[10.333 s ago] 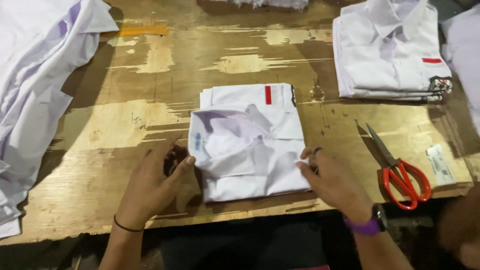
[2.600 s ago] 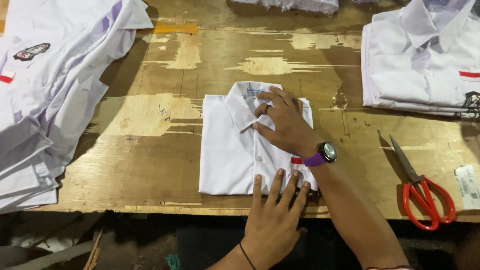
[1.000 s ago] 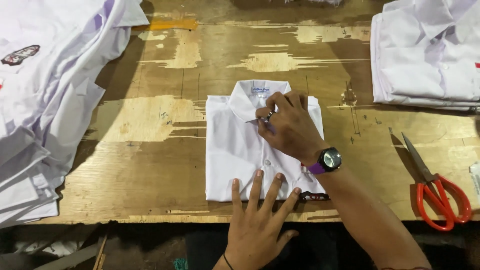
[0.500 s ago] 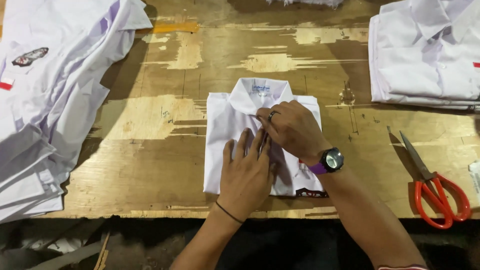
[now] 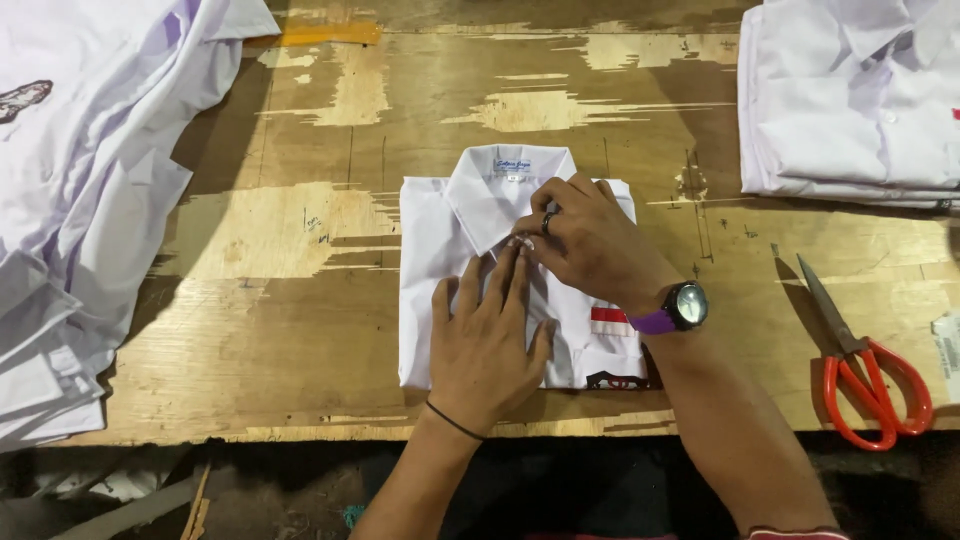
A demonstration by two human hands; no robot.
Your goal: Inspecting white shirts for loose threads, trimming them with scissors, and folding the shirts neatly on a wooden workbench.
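At the far left of the plywood worktop (image 5: 300, 300) lies a loose heap of white shirts (image 5: 90, 200), unfolded and overlapping, one with a small dark embroidered patch (image 5: 22, 98) near the upper edge. A strip of orange tape (image 5: 330, 33) sits on the board above the heap's right side. At the middle, near the front edge, lies the folded white shirt (image 5: 430, 250), collar up and away from the person, folded into a flat rectangle. It is judged light, soft and limp, liable to shift or lose its fold if lifted by one corner; support under both long edges, or a flat palm on top, would suit it. A small pale rectangular label (image 5: 512, 166) sits inside the collar, and a red-and-white strip badge (image 5: 608, 320) lies over the pocket on the shirt's right side, with a dark patch at the hem below. The left hand (image 5: 485, 345) lies flat and spread on the shirt front, grasping nothing. The right hand (image 5: 590, 240), wearing a ring and a purple-strapped wristwatch (image 5: 685, 306), has its fingers curled, pinching the placket just below the collar. Further right, orange-handled scissors (image 5: 870, 375) lie closed, with a white paper tag (image 5: 947, 350) at the edge. At upper right rests a neat stack of folded white shirts (image 5: 850, 100).
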